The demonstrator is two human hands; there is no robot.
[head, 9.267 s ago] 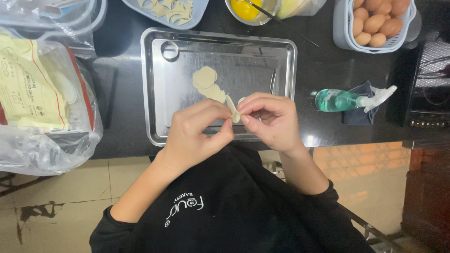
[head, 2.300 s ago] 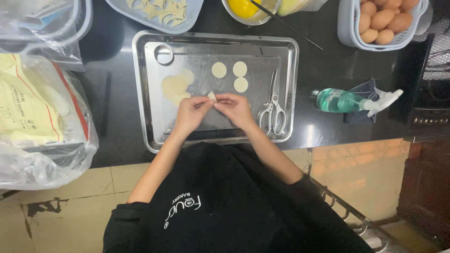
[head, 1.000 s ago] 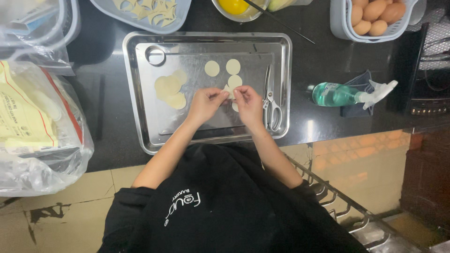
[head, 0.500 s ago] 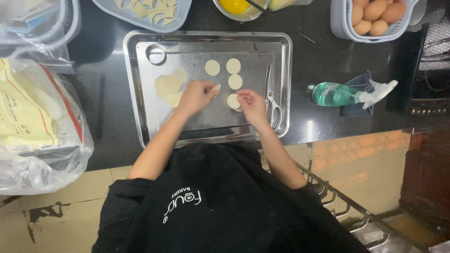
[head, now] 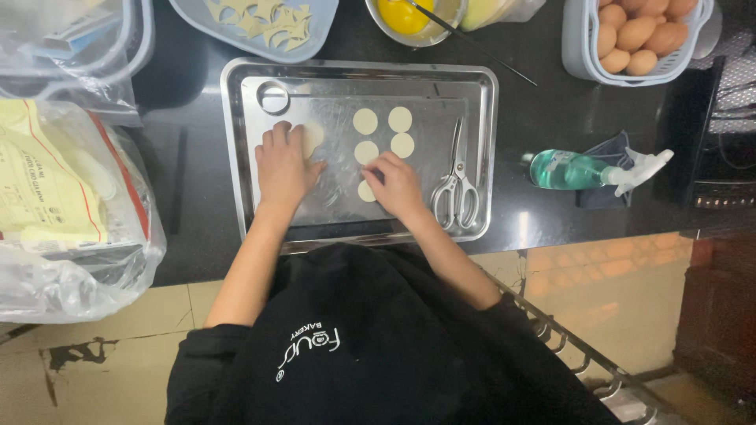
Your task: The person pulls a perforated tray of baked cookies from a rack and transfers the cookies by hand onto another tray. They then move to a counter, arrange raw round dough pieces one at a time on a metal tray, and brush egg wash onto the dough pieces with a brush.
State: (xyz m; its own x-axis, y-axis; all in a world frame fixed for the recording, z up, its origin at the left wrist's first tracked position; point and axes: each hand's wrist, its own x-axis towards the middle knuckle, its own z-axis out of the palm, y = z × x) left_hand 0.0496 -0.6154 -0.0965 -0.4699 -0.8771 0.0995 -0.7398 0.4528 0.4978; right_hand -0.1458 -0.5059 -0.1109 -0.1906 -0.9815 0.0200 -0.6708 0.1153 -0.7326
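Note:
A steel tray [head: 480, 102] lies on the dark counter. Several small pale dough rounds [head: 383, 132] lie in its middle. My right hand [head: 400, 187] presses its fingers on the nearest round [head: 365, 192], which is partly hidden under it. My left hand [head: 282, 164] rests flat on a stack of larger dough sheets [head: 313, 137] at the tray's left, covering most of it. A round metal cutter [head: 273, 97] sits in the tray's far left corner. Scissors [head: 454, 179] lie at the tray's right side.
A plastic bag of packets [head: 55, 197] sits left. A tub of dough scraps [head: 260, 22] and a bowl with egg yolk [head: 405, 16] stand behind the tray. A basket of eggs [head: 634, 35] is far right. A green spray bottle [head: 575, 169] lies right of the tray.
Both hands have parted. My left hand moved left onto the dough stack, and my right hand set a new round down near the others.

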